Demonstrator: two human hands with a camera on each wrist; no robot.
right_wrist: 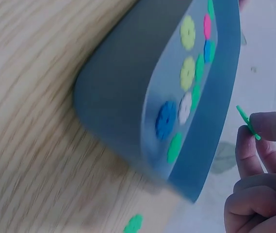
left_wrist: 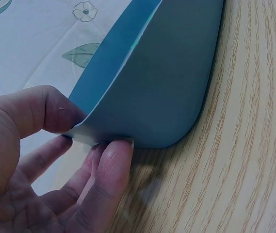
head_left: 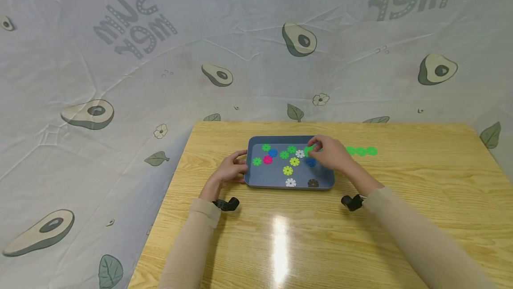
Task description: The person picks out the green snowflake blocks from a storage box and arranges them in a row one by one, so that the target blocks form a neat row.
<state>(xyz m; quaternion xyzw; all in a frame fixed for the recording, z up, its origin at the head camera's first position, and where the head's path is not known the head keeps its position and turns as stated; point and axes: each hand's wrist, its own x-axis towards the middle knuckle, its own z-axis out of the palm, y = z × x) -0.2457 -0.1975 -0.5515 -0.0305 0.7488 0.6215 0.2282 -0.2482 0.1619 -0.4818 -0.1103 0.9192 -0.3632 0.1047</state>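
A blue-grey tray (head_left: 262, 178) stands on the table with small notched plastic discs inside. My left hand (head_left: 229, 168) grips its left end, thumb and fingers at the rim and outer wall (left_wrist: 171, 87). Over the tray's right end, my right hand (head_left: 331, 153) pinches a green notched disc (right_wrist: 248, 122) edge-on between thumb and fingertips. Within the tray lie yellow discs (head_left: 287, 170), a pink disc (head_left: 267, 160), a dark disc (head_left: 313, 183), white discs (head_left: 291, 182), blue discs (right_wrist: 166, 120) and several green ones (head_left: 257, 161).
Three green discs (head_left: 361, 151) form a row on the wooden table (head_left: 401, 200), right of the tray. Behind the table hangs a pale cloth (head_left: 248, 22) printed with avocados. A wrist camera (head_left: 228, 204) sits on each forearm.
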